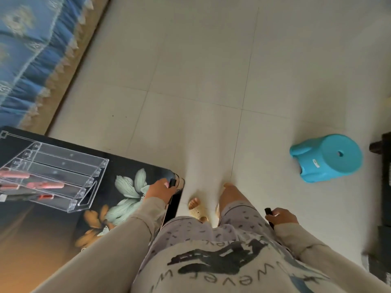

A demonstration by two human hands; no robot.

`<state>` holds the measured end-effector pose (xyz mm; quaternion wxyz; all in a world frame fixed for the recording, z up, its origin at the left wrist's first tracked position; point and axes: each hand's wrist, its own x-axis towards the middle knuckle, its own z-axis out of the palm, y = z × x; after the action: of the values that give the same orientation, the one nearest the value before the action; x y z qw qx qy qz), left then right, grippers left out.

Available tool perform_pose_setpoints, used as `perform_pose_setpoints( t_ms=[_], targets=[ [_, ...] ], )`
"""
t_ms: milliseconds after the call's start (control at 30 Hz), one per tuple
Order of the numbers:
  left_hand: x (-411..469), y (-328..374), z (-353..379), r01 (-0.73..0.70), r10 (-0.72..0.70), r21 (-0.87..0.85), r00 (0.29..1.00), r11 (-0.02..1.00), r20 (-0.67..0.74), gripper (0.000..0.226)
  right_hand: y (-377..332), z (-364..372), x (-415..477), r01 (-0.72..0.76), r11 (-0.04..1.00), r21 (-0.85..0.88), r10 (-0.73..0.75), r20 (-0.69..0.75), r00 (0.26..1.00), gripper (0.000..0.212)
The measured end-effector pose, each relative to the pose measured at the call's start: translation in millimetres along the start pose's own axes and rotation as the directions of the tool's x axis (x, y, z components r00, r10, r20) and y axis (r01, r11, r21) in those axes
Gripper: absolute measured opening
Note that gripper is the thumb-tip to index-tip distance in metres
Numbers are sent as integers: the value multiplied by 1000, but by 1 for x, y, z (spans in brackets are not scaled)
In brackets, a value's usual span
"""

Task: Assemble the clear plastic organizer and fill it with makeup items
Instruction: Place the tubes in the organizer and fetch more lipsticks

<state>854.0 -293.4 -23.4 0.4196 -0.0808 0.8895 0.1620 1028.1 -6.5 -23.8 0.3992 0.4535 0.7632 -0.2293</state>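
The clear plastic organizer (61, 176) stands on the dark flowered table (118, 166) at the left, its stepped tiers facing right. Several pink makeup tubes (45, 185) lie in its lower tiers. My left hand (160, 190) is over the table's right corner, closed around a small black makeup item (172, 182). My right hand (280, 216) hangs beside my right hip, well away from the table, gripping a thin black stick-shaped makeup item (268, 213). The organizer's left part is cut off by the frame edge.
I stand on pale floor tiles (211, 81) next to the table's right edge. A turquoise plastic stool (328, 157) lies tipped on the floor at the right. A blue fringed cover (31, 49) fills the upper left. Dark furniture (384, 166) is at the far right.
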Motion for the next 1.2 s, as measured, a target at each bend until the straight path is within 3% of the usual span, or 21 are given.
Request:
perform_pose_setpoints(
  t_ms=[367,533,667,800,933,1033,1200],
  targets=[
    [29,31,-10,266,-251,-190,963,945,98,29,-173,-128,90,311,940,-141,-308,43,950,33],
    [30,51,-5,423,-400,-349,906,836,139,28,-259,-185,121,452,847,-278,-454,63,889,32],
    [33,60,-3,507,-480,-471,857,722,187,10,-315,-200,132,522,773,-361,-517,119,848,31],
    [49,59,-18,548,-533,-529,822,648,200,6,-364,-196,132,574,684,-449,-547,204,812,32],
    [75,49,-41,557,-559,-592,803,582,206,24,-413,-186,131,591,623,-512,-543,262,798,31],
    [93,34,-70,536,-554,-656,806,531,210,11,-455,-179,126,582,611,-537,-534,264,803,32],
    [123,0,-135,475,-567,-727,811,496,143,11,-522,-168,108,563,594,-575,-533,244,810,30]
  ],
)
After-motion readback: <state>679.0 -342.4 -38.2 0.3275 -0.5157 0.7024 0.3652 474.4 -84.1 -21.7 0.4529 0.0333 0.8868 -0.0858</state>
